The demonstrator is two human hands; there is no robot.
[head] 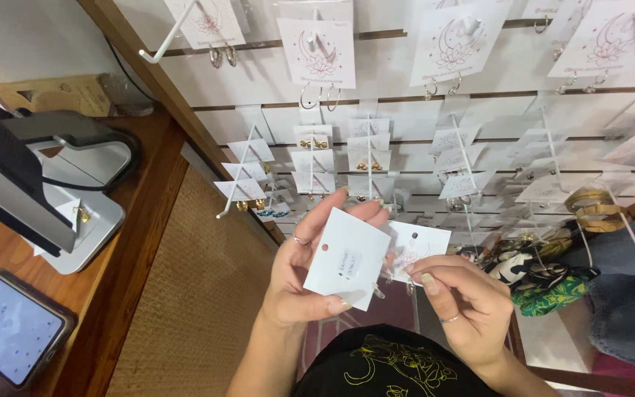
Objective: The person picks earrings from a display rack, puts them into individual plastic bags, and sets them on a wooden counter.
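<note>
White card (347,266) pinched in left hand (304,276); right hand (458,305) gripped a clear earring back (389,273) at its edge. Mid-fitting; needed steady alignment next.

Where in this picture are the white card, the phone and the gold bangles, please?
white card (347,259): head view, on its blank back, pinched by the left hand (304,276).
phone (7,327): head view, middle of its lit screen.
gold bangles (595,209): head view, on the stacked bands.
</note>
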